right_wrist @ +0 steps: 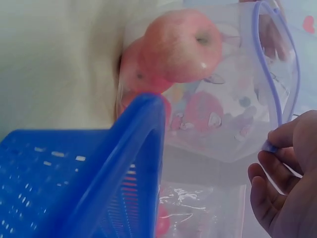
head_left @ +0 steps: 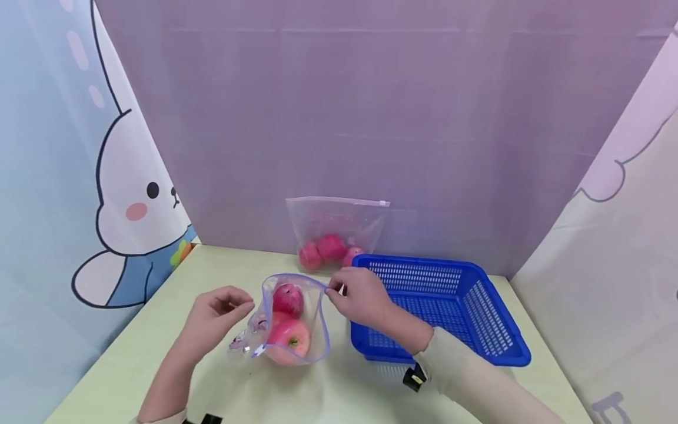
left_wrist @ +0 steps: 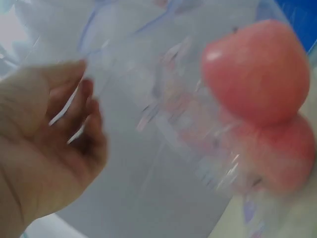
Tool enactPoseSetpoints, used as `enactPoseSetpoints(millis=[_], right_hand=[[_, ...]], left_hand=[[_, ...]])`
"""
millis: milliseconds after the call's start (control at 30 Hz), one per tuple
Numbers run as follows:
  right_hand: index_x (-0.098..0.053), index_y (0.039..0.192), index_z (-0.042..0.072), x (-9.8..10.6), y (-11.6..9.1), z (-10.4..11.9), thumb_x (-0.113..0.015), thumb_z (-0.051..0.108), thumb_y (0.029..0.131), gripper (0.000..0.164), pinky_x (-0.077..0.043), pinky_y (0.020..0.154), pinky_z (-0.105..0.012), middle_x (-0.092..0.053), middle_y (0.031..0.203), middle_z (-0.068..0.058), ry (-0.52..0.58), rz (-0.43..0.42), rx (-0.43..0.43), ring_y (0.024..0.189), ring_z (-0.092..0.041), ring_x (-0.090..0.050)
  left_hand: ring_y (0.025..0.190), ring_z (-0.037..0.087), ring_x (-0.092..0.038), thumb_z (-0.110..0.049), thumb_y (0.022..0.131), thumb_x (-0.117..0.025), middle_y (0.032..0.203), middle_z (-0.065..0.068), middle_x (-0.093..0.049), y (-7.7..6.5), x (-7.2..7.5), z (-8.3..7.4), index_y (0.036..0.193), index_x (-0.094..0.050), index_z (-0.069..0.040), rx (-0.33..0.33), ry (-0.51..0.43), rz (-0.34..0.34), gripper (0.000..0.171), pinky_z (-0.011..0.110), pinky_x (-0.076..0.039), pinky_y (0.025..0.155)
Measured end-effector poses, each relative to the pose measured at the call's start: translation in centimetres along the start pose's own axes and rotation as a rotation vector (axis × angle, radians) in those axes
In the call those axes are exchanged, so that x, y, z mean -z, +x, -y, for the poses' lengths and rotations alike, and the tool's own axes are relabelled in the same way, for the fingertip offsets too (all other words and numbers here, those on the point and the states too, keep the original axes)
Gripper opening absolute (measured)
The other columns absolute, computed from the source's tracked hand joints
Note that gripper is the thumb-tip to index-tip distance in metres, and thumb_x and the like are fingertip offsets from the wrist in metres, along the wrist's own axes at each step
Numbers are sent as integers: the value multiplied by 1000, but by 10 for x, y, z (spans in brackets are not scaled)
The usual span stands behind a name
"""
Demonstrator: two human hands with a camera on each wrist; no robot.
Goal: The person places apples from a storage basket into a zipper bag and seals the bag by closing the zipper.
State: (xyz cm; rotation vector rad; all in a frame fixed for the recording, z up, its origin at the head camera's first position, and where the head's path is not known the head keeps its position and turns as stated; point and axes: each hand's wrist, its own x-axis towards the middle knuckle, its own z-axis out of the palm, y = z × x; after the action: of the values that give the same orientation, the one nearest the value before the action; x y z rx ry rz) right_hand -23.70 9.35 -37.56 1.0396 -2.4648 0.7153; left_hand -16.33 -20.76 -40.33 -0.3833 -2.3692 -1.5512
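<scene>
In the head view, a clear zip bag (head_left: 320, 321) with a purple-blue rim stands with its mouth spread apart. Red-pink apples (head_left: 288, 340) lie inside it, and the right wrist view shows them through the plastic. Thumb and fingers of my right hand (head_left: 362, 297) pinch the rim's right corner, as the right wrist view also shows. My left hand (head_left: 214, 318) hovers just left of the bag, fingers loosely bent and holding nothing. The left wrist view shows this hand (left_wrist: 54, 134) apart from the apples (left_wrist: 260, 74).
A blue plastic basket (head_left: 505, 359) with slotted walls stands on the right, under and beside my right forearm. Behind, a slider-zip bag (head_left: 339, 218) with several red fruits (head_left: 332, 247) leans against the purple backdrop (head_left: 339, 118). Everything stands on a pale yellow table (head_left: 175, 282).
</scene>
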Motion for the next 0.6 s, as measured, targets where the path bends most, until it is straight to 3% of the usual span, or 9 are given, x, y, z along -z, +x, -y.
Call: enactPoseSetpoints(millis=[67,167,233,300,400,500,600], right_hand=[[-71,77,23,0,0,2,-70,20,86,10,-45,52,-18,-57,70,15,19,-4,-24,58,1,-51],[-69,75,24,-1,2,4,-69,19,86,12,-45,51,-19,-57,69,16,39,1,-64,56,1,-51],[-68,73,24,-1,2,5,-69,19,86,14,-46,50,-20,-58,68,17,66,12,-84,54,0,-51],[-67,71,25,-4,2,4,-69,18,85,16,-46,50,-21,-58,67,17,85,19,-104,53,0,-51],[-65,68,25,-7,1,3,-69,17,84,19,-46,49,-22,-57,66,18,112,14,-133,53,-1,-51],[-63,67,25,-8,2,2,-69,17,84,20,-46,49,-22,-57,66,17,128,11,-159,53,-2,-51],[-62,67,24,-8,4,3,-69,16,84,20,-47,49,-23,-57,65,16,160,18,-175,53,-4,-52]], left_hand=[[74,19,-59,-10,91,-70,87,3,-67,-11,11,2,93,-69,-8,-25,36,152,3,28,-52,64],[79,19,-59,-12,89,-72,90,1,-66,-26,23,7,98,-67,-14,-48,69,388,11,29,-52,68],[80,17,-58,-21,85,-76,88,-2,-63,-37,21,7,101,-66,-19,-33,129,456,19,28,-50,68],[79,14,-56,-37,80,-80,86,-7,-60,-45,13,3,104,-65,-26,-5,227,456,30,26,-49,67],[75,7,-52,-56,70,-80,83,-18,-56,-51,-5,-7,101,-66,-33,-11,408,365,40,24,-47,63],[75,1,-51,-56,70,-80,83,-24,-55,-52,-16,-13,93,-67,-37,-113,545,256,33,22,-48,62],[77,-1,-52,-42,71,-85,85,-25,-56,-53,-21,-12,88,-70,-36,-232,595,133,24,22,-52,65]])
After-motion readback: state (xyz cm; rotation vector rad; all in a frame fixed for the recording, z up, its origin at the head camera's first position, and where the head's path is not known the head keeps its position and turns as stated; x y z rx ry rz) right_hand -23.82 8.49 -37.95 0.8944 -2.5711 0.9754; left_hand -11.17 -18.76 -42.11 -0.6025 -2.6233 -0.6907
